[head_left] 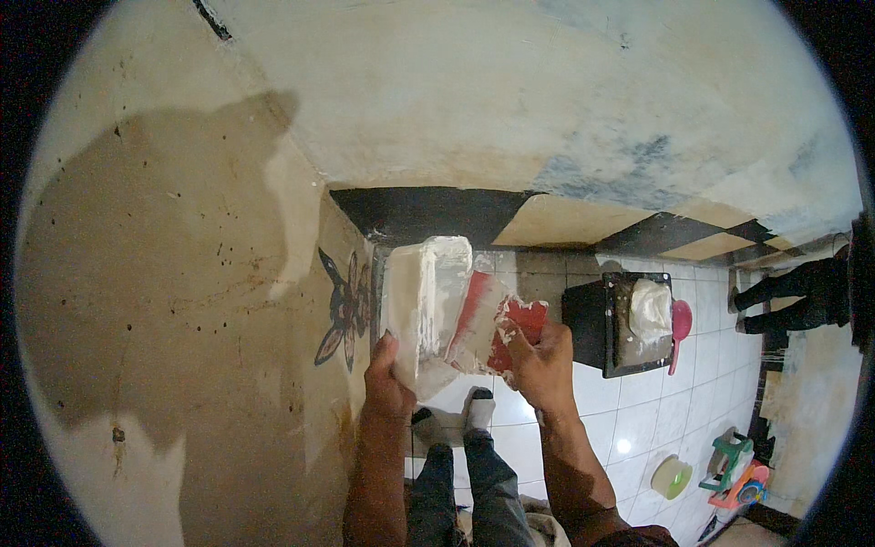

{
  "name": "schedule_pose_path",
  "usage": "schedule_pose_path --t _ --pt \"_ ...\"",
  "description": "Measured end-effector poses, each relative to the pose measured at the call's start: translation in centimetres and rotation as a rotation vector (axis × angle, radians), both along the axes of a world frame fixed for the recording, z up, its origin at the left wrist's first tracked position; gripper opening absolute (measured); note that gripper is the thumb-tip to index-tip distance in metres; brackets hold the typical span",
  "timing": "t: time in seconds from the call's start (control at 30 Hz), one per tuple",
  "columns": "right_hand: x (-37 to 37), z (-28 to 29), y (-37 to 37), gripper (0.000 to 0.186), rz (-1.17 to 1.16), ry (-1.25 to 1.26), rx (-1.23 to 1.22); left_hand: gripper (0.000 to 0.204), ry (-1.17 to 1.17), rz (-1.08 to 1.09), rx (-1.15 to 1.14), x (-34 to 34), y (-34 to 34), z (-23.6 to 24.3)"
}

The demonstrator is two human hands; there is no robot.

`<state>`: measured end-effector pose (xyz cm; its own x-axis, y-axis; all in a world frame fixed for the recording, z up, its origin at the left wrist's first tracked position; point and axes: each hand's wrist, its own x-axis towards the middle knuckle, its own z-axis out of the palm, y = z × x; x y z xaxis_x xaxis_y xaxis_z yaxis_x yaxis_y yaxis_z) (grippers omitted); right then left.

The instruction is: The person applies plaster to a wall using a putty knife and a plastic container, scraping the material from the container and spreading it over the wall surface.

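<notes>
My left hand (pixel 386 376) grips the near left edge of a whitish, box-shaped plastic tray (pixel 408 319), held up in front of me and smeared with white paste. Closed around a wide red putty scraper (pixel 526 321), my right hand (pixel 545 366) is just right of that tray. White paste coats the scraper's blade and clings to its red part. The blade's left end is over or against the tray's right side; whether they touch I cannot tell. Some paste also marks my right wrist.
On the white tiled floor (pixel 638 406) stands a black box (pixel 585 319) topped with a white paste mound (pixel 648 308); a pink dipper (pixel 681 321) lies beside it. Farther right are a green bowl (pixel 671 477), green and orange stools (pixel 729 463) and another person's legs (pixel 788 294). Stained walls (pixel 428 109) rise ahead and left.
</notes>
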<state>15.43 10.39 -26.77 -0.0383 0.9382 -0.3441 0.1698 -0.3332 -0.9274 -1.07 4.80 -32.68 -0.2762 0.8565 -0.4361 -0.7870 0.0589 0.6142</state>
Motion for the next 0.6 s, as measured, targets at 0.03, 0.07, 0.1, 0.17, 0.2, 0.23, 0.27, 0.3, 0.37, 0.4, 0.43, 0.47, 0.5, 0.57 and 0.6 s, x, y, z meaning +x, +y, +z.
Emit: schedule_pose_path --t 0.03,0.07,0.1,0.17,0.2,0.23,0.27,0.3,0.37,0.4,0.43,0.47,0.5,0.57,0.6 --pt "0.1 0.0 0.0 0.016 0.023 -0.041 -0.008 0.054 -0.032 -0.005 0.014 -0.1 -0.2 -0.4" --pt "0.2 0.0 -0.1 0.019 0.046 -0.082 -0.016 0.055 -0.065 -0.010 0.027 -0.1 -0.5 -0.8" --pt "0.4 -0.2 -0.1 0.020 0.054 -0.102 0.020 0.055 -0.058 -0.022 0.009 -0.1 -0.7 -1.1" --pt "0.8 -0.7 -0.1 0.022 0.070 -0.143 0.092 0.054 -0.044 -0.046 -0.029 -0.1 -1.3 -1.9" --pt "0.5 -0.6 -0.2 0.024 0.080 -0.137 0.066 0.053 -0.095 -0.070 0.044 -0.6 -2.2 -3.7" --pt "0.1 -0.2 -0.2 0.025 0.092 -0.132 0.040 0.052 -0.147 -0.094 0.117 -1.0 -3.1 -6.5" --pt "-0.1 0.0 -0.3 0.027 0.097 -0.130 0.016 0.052 -0.201 -0.125 0.192 -1.2 -3.4 -7.9" --pt "-0.2 -0.6 -0.3 0.027 0.078 -0.170 0.056 0.053 -0.184 -0.119 0.166 -0.8 -3.3 -7.5" --pt "0.1 -2.1 -0.2 0.028 0.032 -0.254 0.137 0.054 -0.153 -0.116 0.115 0.5 -2.5 -5.4" --pt "-0.1 -2.5 -0.2 0.029 0.036 -0.249 0.131 0.054 -0.108 -0.148 0.114 0.4 -2.5 -4.6" --pt "-0.1 -2.7 -0.2 0.029 0.037 -0.248 0.128 0.054 -0.066 -0.184 0.114 0.4 -2.4 -3.8" --pt "-0.2 -3.0 -0.2 0.029 0.039 -0.246 0.123 0.054 -0.023 -0.219 0.115 0.3 -2.2 -2.9" --pt "-0.1 -3.3 -0.3 0.029 0.053 -0.240 0.129 0.054 0.022 -0.254 0.119 0.2 -2.2 -2.0" --pt "0.0 -4.0 -0.5 0.028 0.080 -0.229 0.141 0.053 0.099 -0.300 0.104 0.2 -2.2 -1.2" --pt "0.0 -4.1 -0.4 0.027 0.104 -0.242 0.135 0.053 0.132 -0.309 0.082 0.0 -2.2 -1.1"
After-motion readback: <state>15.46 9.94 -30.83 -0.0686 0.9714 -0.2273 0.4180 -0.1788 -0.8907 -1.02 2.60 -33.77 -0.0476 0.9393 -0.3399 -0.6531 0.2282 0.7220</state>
